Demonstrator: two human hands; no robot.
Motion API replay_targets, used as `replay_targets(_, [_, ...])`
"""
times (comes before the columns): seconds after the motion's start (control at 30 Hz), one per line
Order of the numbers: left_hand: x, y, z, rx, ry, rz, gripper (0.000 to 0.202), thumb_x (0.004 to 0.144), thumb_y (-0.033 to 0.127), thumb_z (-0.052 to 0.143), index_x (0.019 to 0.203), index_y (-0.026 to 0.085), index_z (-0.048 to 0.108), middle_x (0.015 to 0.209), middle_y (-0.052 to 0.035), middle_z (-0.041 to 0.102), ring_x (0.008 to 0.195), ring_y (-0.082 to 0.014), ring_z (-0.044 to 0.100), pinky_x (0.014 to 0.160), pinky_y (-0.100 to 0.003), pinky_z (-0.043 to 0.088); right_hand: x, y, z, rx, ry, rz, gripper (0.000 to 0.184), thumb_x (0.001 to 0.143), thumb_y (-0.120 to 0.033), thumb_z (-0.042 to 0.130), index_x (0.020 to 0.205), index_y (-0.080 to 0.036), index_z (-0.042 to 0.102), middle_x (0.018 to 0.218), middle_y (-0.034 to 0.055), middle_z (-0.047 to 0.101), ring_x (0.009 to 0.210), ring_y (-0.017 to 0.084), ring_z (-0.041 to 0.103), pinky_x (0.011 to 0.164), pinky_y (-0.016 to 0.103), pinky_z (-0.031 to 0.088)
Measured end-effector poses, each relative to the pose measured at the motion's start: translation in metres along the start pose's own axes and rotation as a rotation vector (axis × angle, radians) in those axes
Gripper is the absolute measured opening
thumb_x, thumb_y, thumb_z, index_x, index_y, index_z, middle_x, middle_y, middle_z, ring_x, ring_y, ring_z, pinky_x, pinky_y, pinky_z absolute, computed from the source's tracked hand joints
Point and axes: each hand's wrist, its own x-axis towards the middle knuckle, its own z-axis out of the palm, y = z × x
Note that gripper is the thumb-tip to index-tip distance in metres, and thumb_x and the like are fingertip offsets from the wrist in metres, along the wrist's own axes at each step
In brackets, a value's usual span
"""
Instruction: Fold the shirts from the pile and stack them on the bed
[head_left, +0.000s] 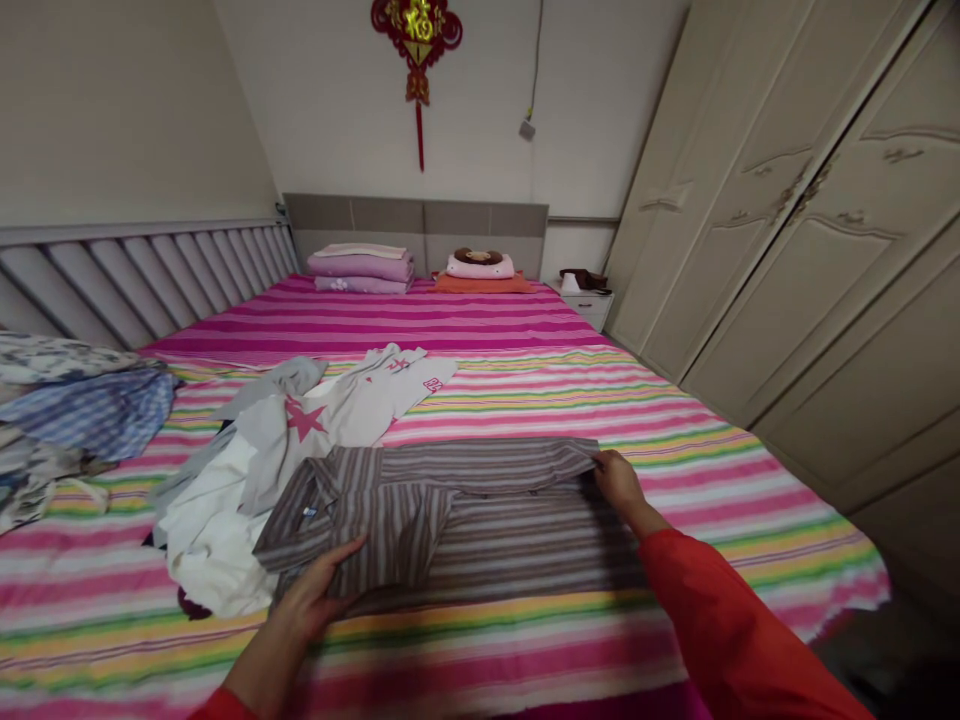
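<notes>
A grey-brown striped shirt (517,540) lies spread sideways on the bed, its collar end to the left and one long section folded over along the far side. My right hand (621,485) pinches the shirt's far right corner between thumb and fingers. At the near left edge, my left hand (315,590) has the fabric by the collar end, one finger lying over the cloth; its other fingers are partly hidden. Just beyond the collar, a crumpled pile of white and grey clothes (225,500) with a pink star touches the shirt.
More clothes, including a blue checked one (105,405), lie at the left beside the padded bed rail (135,275). Folded bedding (360,268) and a pillow with a brown bear shape (480,265) sit by the headboard. A wardrobe (810,220) stands at the right.
</notes>
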Motion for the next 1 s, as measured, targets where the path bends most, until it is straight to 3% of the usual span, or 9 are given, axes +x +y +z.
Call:
replay_targets(0.13, [-0.002,0.017,0.003,-0.078,0.024,0.037,0.026,0.075,0.010,0.070,0.101,0.013,0.068,0.082,-0.0097,0.077,0.076,-0.0246,0.074,0.074,-0.038,0.062,0.000,0.002,-0.003,0.075,0.115,0.031,0.036,0.077,-0.013,0.044,0.099,-0.017,0.071,0.108,0.0100,0.068,0.101,0.021,0.061,0.089,0.029,0.046])
replay_targets(0.3, [0.008,-0.019,-0.010,-0.106,0.073,-0.113,0.023,0.079,0.009,0.066,0.102,0.011,0.065,0.072,-0.0098,0.075,0.071,-0.0254,0.074,0.068,-0.038,0.063,-0.042,0.000,0.018,0.135,0.214,0.191,0.041,0.070,-0.017,0.045,0.101,-0.010,0.070,0.104,0.0180,0.068,0.103,0.030,0.061,0.090,0.042,0.048])
replay_targets(0.43, [0.010,-0.039,-0.015,-0.144,0.064,-0.107,0.032,0.082,0.013,0.067,0.113,0.010,0.060,0.074,-0.0094,0.075,0.071,-0.0250,0.074,0.069,-0.039,0.062,-0.096,-0.050,0.045,0.390,0.338,0.076,0.037,0.078,-0.026,0.047,0.108,-0.015,0.066,0.118,0.0182,0.064,0.113,0.031,0.056,0.098,0.049,0.045])
replay_targets(0.47, [0.009,-0.038,-0.015,-0.133,0.061,-0.093,0.035,0.082,0.014,0.067,0.115,0.010,0.060,0.076,-0.0098,0.076,0.071,-0.0248,0.074,0.070,-0.039,0.062,-0.110,-0.071,0.053,0.498,0.281,0.027,0.034,0.081,-0.030,0.047,0.106,-0.017,0.066,0.109,0.0155,0.068,0.105,0.029,0.060,0.093,0.046,0.048])
replay_targets(0.57, [0.004,-0.029,-0.013,-0.059,0.043,-0.039,0.042,0.079,0.017,0.070,0.120,0.012,0.061,0.082,-0.0110,0.077,0.072,-0.0245,0.074,0.069,-0.037,0.062,-0.141,-0.139,0.073,0.774,-0.096,-0.022,0.031,0.085,-0.040,0.049,0.098,-0.019,0.068,0.081,0.0065,0.071,0.075,0.022,0.065,0.070,0.034,0.053])
replay_targets(0.63, [0.002,-0.024,-0.012,-0.037,0.030,0.005,0.045,0.078,0.017,0.072,0.121,0.014,0.061,0.085,-0.0106,0.077,0.074,-0.0245,0.074,0.069,-0.036,0.062,-0.151,-0.180,0.084,0.810,-0.263,0.000,0.027,0.083,-0.039,0.054,0.094,-0.019,0.068,0.072,0.0032,0.069,0.067,0.019,0.064,0.064,0.029,0.050])
replay_targets(0.7, [0.003,-0.023,-0.014,-0.053,0.014,0.026,0.043,0.078,0.016,0.071,0.120,0.014,0.062,0.086,-0.0108,0.077,0.078,-0.0249,0.074,0.072,-0.036,0.062,-0.152,-0.211,0.090,0.715,-0.339,0.054,0.021,0.079,-0.037,0.060,0.085,-0.019,0.068,0.068,0.0023,0.067,0.066,0.018,0.063,0.062,0.027,0.047])
replay_targets(0.87, [0.018,-0.029,-0.029,-0.089,-0.061,0.095,0.026,0.075,0.016,0.072,0.101,0.013,0.069,0.084,-0.0117,0.077,0.090,-0.0266,0.073,0.082,-0.039,0.059,-0.137,-0.247,0.090,0.476,-0.466,0.179,0.022,0.072,-0.036,0.069,0.060,-0.020,0.059,0.059,-0.0014,0.062,0.060,0.014,0.057,0.053,0.023,0.034])
replay_targets(1.0, [0.031,-0.024,-0.045,0.142,0.009,0.325,0.016,0.067,0.020,0.077,0.081,0.017,0.070,0.076,-0.0065,0.075,0.092,-0.0282,0.071,0.084,-0.038,0.056,-0.136,-0.251,0.084,0.506,-0.465,0.161,0.025,0.074,-0.027,0.064,0.052,-0.020,0.054,0.052,-0.0046,0.055,0.057,0.012,0.053,0.051,0.021,0.029])
